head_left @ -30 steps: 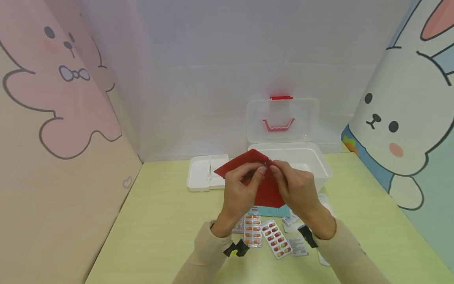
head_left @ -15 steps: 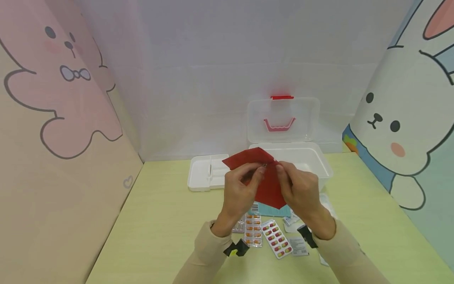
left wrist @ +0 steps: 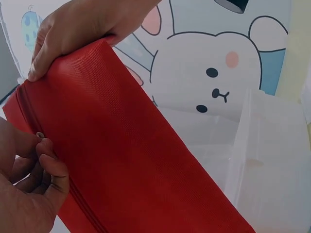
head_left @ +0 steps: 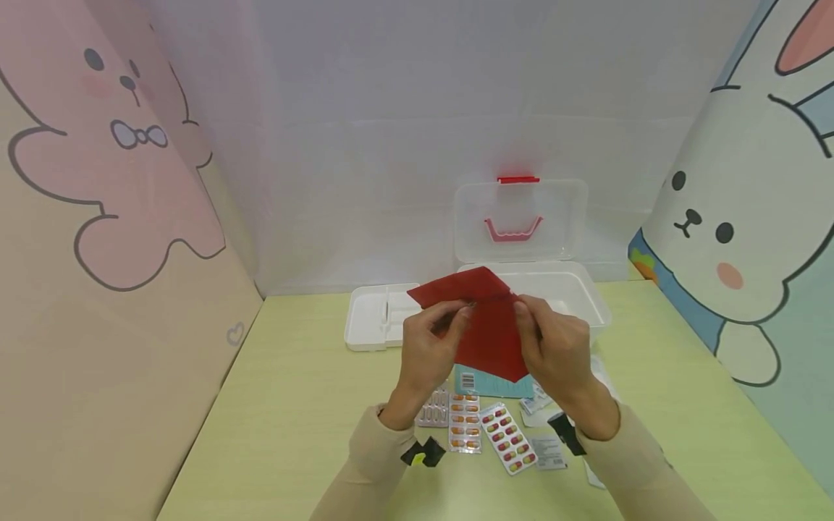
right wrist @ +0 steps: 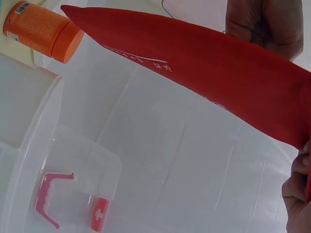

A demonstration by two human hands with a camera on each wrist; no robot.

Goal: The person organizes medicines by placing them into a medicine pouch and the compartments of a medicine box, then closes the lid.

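Observation:
A red zippered pouch is held up above the table, tilted, between both hands. My left hand pinches the small metal zipper pull on its seam, fingers curled. At the pouch's right end, my right hand grips the fabric near the end of the zipper. White print shows on one face of the pouch in the right wrist view. Whether the zipper is parted anywhere is unclear. Below the pouch lie an orange capsule blister pack and a red-and-yellow one.
Behind the hands stands a white box with its clear lid raised. A white compartment tray lies to its left. Near the blister packs are a teal packet and a sachet. An orange bottle appears in the right wrist view.
My left hand has shifted left along the zipper with the pull, away from my right hand. The right hand has moved slightly right, and the pouch is stretched between them.

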